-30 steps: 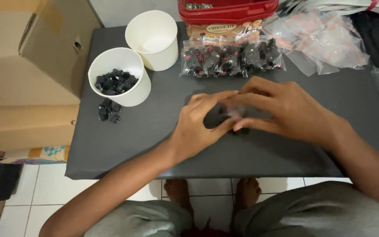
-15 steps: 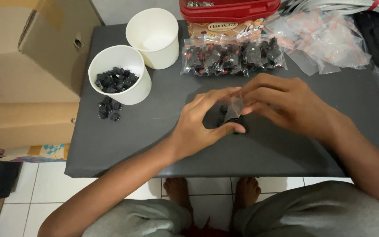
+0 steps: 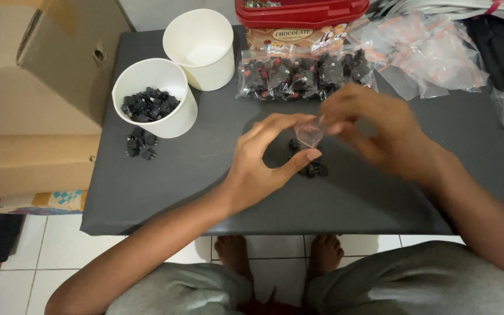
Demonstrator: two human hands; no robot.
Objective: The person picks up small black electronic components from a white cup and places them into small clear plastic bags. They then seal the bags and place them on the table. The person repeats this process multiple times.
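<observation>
Head view: left hand (image 3: 263, 163) and right hand (image 3: 374, 131) pinch a clear bag (image 3: 309, 134), hiding black parts (image 3: 313, 169) beneath.

Black parts (image 3: 147, 105) in white cup (image 3: 175, 123), dark grey table (image 3: 205, 175)

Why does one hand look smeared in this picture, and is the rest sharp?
In the head view, the right hand is motion-blurred, the left hand and small clear bag fairly crisp; cups and table sharp under soft, even light, no harsh glare.
</observation>
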